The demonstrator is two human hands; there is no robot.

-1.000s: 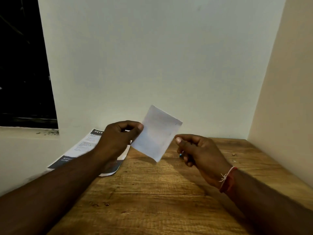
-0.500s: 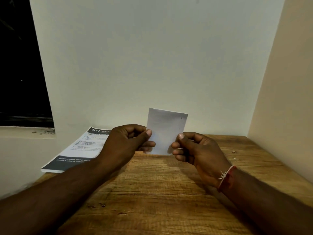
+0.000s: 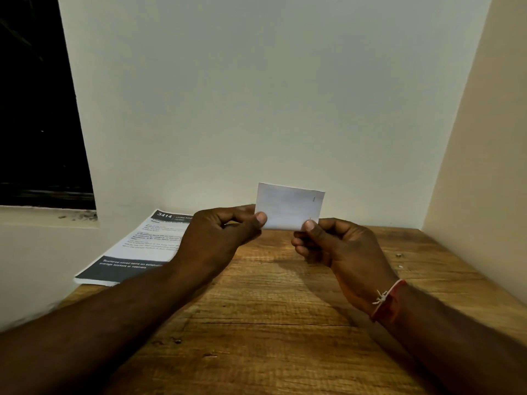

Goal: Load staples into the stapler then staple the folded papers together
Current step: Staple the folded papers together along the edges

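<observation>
A small folded white paper (image 3: 288, 206) is held upright above the far part of the wooden table (image 3: 271, 323). My left hand (image 3: 219, 235) pinches its lower left corner between thumb and fingers. My right hand (image 3: 339, 246) pinches its lower right corner. Two short dark marks that look like staples show near the paper's right edge. No stapler is in view.
A printed sheet (image 3: 137, 249) with a dark header and footer lies at the table's back left, hanging over the edge toward the wall. A dark window (image 3: 37, 109) is at the left. Walls close the back and the right side.
The paper went from tilted and held by my left hand alone to upright and squared. My right hand came up and pinched its right corner. Both hands lifted slightly.
</observation>
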